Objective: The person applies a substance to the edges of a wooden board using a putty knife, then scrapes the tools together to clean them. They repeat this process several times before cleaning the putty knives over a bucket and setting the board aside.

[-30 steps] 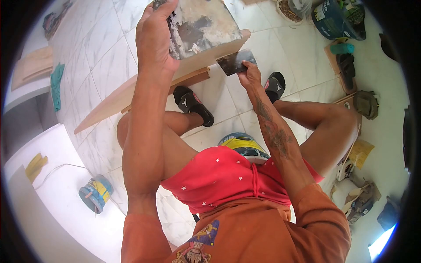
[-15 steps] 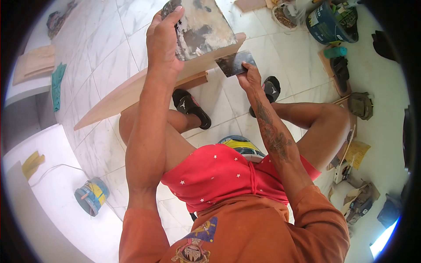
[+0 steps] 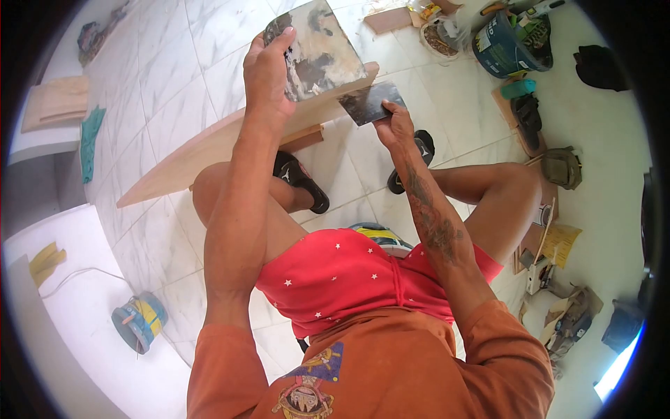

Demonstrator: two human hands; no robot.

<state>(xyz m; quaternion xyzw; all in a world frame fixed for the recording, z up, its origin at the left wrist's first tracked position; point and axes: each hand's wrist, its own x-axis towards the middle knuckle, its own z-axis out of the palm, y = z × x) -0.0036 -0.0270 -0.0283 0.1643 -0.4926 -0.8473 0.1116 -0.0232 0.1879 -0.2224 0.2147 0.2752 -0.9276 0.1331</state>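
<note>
My left hand (image 3: 269,77) grips a square board (image 3: 322,52) smeared with pale and dark paste, its thumb on the board's near face. To the right, my right hand (image 3: 394,124) holds a dark flat metal scraper blade (image 3: 370,103), with the thumb on top. The blade is close to the board's lower right corner; whether they touch I cannot tell. Beneath both lies a long curved wooden panel (image 3: 188,157), running from the lower left to the upper right, partly hidden by my left forearm and the board.
A tool bucket (image 3: 499,49) stands at the upper right, near a bag (image 3: 562,167) and a loose sandal (image 3: 527,115). A small bucket (image 3: 139,322) is at the lower left. A wooden block (image 3: 304,138) lies under the panel, beside my feet.
The board in my left hand has shifted slightly right and down in view. My right hand and the scraper have moved slightly left. The surroundings have shifted a little as the view moved.
</note>
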